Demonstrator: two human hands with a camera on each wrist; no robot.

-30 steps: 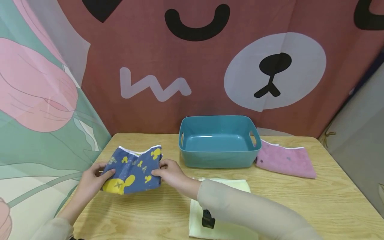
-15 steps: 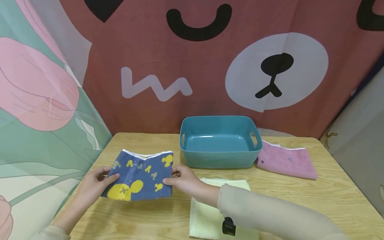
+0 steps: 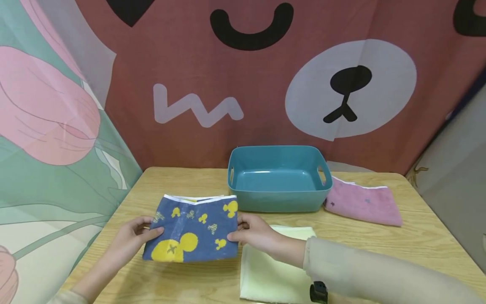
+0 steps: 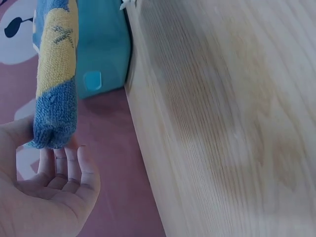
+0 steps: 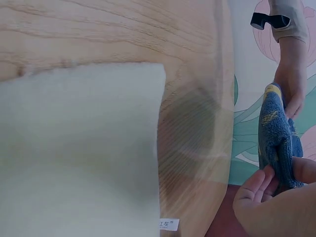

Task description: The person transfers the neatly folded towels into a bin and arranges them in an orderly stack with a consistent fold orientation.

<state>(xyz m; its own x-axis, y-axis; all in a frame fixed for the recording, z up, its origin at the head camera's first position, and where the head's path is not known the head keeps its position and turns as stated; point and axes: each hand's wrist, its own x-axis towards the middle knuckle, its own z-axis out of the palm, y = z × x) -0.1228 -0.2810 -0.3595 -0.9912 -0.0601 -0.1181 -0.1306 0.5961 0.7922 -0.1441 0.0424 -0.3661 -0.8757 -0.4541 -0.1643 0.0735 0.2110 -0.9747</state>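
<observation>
Both hands hold up a folded blue towel [image 3: 205, 226] with yellow mouse-head shapes and a white edge along its top. The left hand [image 3: 134, 236] pinches its left side, thumb in front. On the opposite side, the right hand [image 3: 258, 234] pinches the towel between thumb and fingers. In the left wrist view the thick folded end of the towel [image 4: 57, 89] sits between the thumb and fingers of the left hand [image 4: 49, 192]. The right wrist view has the towel [image 5: 276, 138] raised off the table, gripped by the right hand [image 5: 276, 197].
A teal basket [image 3: 281, 200] with handle holes stands at the back of the wooden table [image 3: 364, 257]. A folded pink towel [image 3: 362, 204] lies right of it. A pale yellow folded towel [image 3: 277, 274] lies in front, partly under the right forearm. Printed curtains [image 3: 190, 55] hang behind.
The hands have carried the blue towel to the right and slightly toward the person. It is spread flatter and faces the camera more. Basket and other towels stay put.
</observation>
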